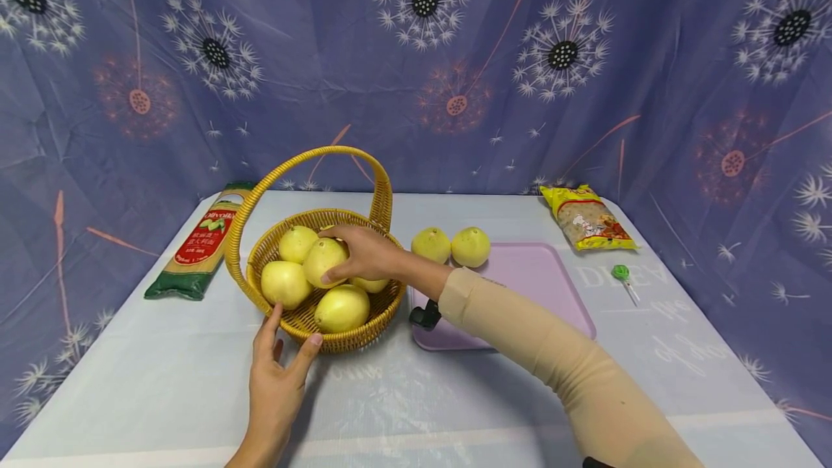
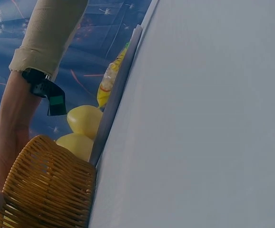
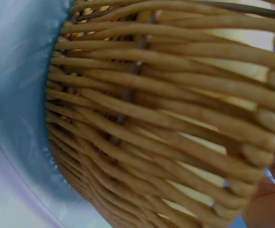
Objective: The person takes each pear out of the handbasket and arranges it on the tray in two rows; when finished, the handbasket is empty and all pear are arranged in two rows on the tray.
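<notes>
A wicker basket (image 1: 351,341) with a tall arched handle holds several pale yellow pomelos. My right hand (image 1: 367,251) reaches into it from the right and grips one pomelo (image 1: 323,263), thumb low and fingers over the top. Beside that fruit lie a pomelo at the left (image 1: 286,284) and another at the front (image 1: 341,308). My left hand (image 1: 278,374) is at the basket's near left side, index finger and thumb spread and touching it by the rim. In the right wrist view the woven wall (image 3: 166,104) hides most of the right hand (image 3: 266,204).
Two more pomelos (image 1: 471,247) sit at the back left of a lilac tray (image 1: 539,295), right of the basket. A pasta packet (image 1: 201,240) lies at the left, a yellow snack bag (image 1: 588,219) at the back right, with a green lollipop (image 1: 621,273) in front of it.
</notes>
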Motion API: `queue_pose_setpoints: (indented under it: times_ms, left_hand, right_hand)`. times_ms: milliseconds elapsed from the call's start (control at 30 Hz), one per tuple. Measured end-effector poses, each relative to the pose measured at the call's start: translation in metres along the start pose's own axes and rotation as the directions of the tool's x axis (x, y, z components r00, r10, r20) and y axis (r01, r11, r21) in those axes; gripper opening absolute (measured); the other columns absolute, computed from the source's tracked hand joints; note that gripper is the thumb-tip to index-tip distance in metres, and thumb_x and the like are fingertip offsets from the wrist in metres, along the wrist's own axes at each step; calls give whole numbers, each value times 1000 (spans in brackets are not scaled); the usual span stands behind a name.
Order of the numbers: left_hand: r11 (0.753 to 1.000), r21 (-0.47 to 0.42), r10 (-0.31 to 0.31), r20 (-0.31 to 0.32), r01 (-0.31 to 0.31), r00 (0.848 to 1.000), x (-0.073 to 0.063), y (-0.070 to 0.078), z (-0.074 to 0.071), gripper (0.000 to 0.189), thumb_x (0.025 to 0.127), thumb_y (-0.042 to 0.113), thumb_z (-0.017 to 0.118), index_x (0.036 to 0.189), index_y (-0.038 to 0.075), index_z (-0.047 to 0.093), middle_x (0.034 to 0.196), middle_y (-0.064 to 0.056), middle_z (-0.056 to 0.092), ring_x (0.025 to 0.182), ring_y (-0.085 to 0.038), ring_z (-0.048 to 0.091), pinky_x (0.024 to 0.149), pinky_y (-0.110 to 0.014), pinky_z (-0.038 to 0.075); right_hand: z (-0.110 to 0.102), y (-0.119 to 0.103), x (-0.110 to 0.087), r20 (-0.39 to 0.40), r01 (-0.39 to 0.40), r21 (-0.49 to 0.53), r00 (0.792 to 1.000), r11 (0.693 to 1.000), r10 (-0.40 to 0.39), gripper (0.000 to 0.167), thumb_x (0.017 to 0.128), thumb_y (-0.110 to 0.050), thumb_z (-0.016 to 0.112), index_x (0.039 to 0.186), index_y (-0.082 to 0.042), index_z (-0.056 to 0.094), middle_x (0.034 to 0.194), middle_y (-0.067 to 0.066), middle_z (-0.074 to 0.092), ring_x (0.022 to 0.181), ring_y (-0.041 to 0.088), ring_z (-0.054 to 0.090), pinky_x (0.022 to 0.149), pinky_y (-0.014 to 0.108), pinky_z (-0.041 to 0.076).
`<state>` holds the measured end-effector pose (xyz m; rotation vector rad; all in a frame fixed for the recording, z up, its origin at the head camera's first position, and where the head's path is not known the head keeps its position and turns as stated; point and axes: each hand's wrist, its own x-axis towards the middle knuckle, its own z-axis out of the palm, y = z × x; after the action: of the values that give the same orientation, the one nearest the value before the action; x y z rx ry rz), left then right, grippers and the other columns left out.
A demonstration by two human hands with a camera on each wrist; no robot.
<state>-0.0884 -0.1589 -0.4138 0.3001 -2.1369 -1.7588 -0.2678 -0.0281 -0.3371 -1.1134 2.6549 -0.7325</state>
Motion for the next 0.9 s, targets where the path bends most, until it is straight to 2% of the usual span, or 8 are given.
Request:
queue_pose_setpoints:
  times_ms: [200, 433, 767, 900]
  left_hand:
    - [1000, 6, 3, -5, -3, 1000, 0, -1, 0, 79, 86, 16, 70, 150, 14, 25, 154, -13, 19, 145, -28, 14, 117, -55, 18]
    - [1000, 13, 10, -9, -10, 1000, 0, -2, 0, 79, 86, 17, 70, 150, 14, 25, 154, -14, 19, 145, -28, 15, 116, -55, 19]
    - [1000, 4, -1, -8, 1, 1000, 0, -2, 0, 79, 85, 16, 70, 150, 13, 25, 155, -13, 18, 145, -27, 14, 117, -54, 18]
    - [1000, 1, 2, -9, -2, 1000, 0, -2, 0, 79, 85, 16, 70, 150, 13, 25, 155, -12, 18, 145, -27, 13, 117, -54, 18]
  right_hand:
    - [-7, -1, -6, -36, 11, 81, 999, 997, -9, 77, 74, -48, 76, 141, -24, 44, 141, -4, 49, 118, 14, 54, 89, 27, 51]
    - [-16, 2, -12, -71, 55, 174, 997, 983, -43, 78, 76, -45, 76, 142, -22, 42, 141, -2, 48, 106, 11, 58, 79, 22, 53]
    - [-27, 6, -24, -109, 36, 187, 994, 982, -15, 80, 74, -48, 76, 142, -26, 42, 140, -4, 49, 114, 10, 54, 87, 26, 51]
    - [-32, 8, -29, -121, 29, 206, 993, 978, -4, 80, 73, -46, 77, 142, -24, 42, 140, -4, 49, 116, 12, 53, 91, 29, 50]
